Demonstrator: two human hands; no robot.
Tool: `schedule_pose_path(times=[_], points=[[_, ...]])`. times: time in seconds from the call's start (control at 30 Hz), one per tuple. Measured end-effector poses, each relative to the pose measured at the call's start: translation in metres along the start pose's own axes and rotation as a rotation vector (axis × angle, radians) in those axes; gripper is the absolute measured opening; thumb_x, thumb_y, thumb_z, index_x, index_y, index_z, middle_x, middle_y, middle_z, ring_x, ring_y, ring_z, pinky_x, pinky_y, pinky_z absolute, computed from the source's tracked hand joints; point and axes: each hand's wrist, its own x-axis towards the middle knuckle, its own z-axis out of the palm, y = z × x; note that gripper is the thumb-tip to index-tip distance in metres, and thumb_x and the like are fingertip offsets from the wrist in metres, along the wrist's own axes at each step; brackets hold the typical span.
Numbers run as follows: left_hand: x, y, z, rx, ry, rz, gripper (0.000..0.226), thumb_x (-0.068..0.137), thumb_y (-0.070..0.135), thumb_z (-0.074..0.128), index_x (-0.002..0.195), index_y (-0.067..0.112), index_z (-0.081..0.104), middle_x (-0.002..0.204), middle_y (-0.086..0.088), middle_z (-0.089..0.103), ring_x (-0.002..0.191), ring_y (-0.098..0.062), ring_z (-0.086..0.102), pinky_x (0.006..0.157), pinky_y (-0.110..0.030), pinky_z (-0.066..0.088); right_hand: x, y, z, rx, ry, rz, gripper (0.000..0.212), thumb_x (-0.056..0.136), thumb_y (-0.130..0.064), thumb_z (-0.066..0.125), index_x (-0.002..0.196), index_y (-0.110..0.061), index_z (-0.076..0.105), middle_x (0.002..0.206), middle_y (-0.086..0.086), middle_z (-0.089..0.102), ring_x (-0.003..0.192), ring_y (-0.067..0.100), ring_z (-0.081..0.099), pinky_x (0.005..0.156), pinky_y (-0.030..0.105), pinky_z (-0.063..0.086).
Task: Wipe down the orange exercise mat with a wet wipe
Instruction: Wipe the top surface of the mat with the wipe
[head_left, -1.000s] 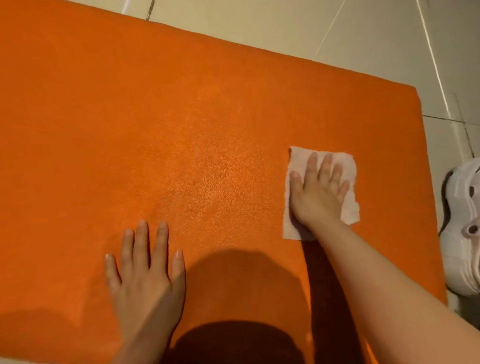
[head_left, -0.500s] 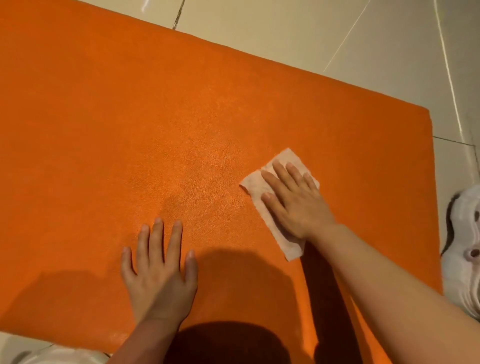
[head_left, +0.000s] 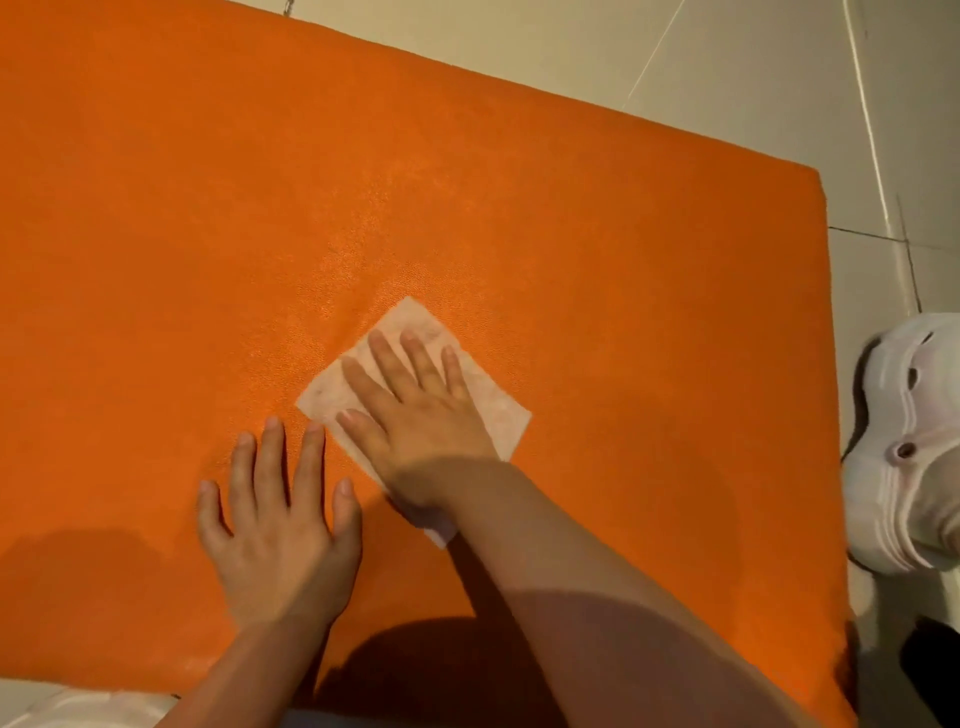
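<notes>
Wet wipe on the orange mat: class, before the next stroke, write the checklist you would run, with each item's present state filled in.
1. Wet wipe lies flat on the orange mat, not bunched: ok.
2. Right hand presses the wipe with straight, spread fingers: ok.
3. Left hand rests flat on the mat, bracing it: ok.
4. Room for a stroke further left: not ok, the left hand's fingertips lie right at the wipe's near-left edge.
5. Wipe still damp enough: cannot tell.
6. White shoe stands on the tiled floor, off the mat: ok.
</notes>
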Motion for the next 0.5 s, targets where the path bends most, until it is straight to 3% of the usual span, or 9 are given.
schedule_pose_path(times=[0.1, 0.2, 0.33, 0.5], points=[[-0.001, 0.002, 0.0, -0.024, -0.024, -0.037, 0.059, 0.093, 0.042, 0.033, 0.143, 0.015, 0.05, 0.154, -0.016, 0.038, 0.145, -0.034, 0.027, 0.113, -0.057, 0.015, -0.007, 0.046, -0.004, -0.022, 0.091, 0.03, 0.055, 0.104, -0.051, 0.016, 0.156, -0.036, 0.007, 0.164, -0.01, -0.006, 0.15, 0.011, -0.013, 0.119, 0.036, -0.015], [0.001, 0.001, -0.003, -0.042, -0.064, -0.063, 0.06, 0.092, 0.044, 0.032, 0.145, 0.018, 0.047, 0.156, -0.014, 0.034, 0.147, -0.031, 0.022, 0.114, -0.054, 0.012, -0.033, 0.136, -0.02, -0.071, 0.257, 0.378, 0.063, 0.098, -0.057, 0.009, 0.156, -0.034, 0.004, 0.164, -0.007, -0.004, 0.151, 0.015, -0.008, 0.12, 0.036, -0.011], [0.003, -0.001, -0.004, -0.031, -0.081, -0.074, 0.062, 0.092, 0.046, 0.031, 0.146, 0.02, 0.046, 0.157, -0.012, 0.033, 0.147, -0.028, 0.019, 0.116, -0.051, 0.009, -0.1, 0.229, -0.038, -0.07, 0.272, 0.736, 0.071, 0.095, -0.058, 0.0, 0.157, -0.024, -0.006, 0.164, 0.007, -0.011, 0.151, 0.021, -0.011, 0.122, 0.044, -0.007], [0.001, 0.002, -0.001, -0.045, -0.077, -0.068, 0.062, 0.092, 0.046, 0.031, 0.146, 0.02, 0.045, 0.157, -0.012, 0.033, 0.147, -0.029, 0.02, 0.116, -0.051, 0.009, -0.148, 0.229, -0.026, 0.023, 0.356, 0.979, 0.072, 0.096, -0.056, 0.004, 0.157, -0.017, -0.001, 0.164, 0.012, -0.006, 0.151, 0.028, -0.005, 0.121, 0.046, -0.004]])
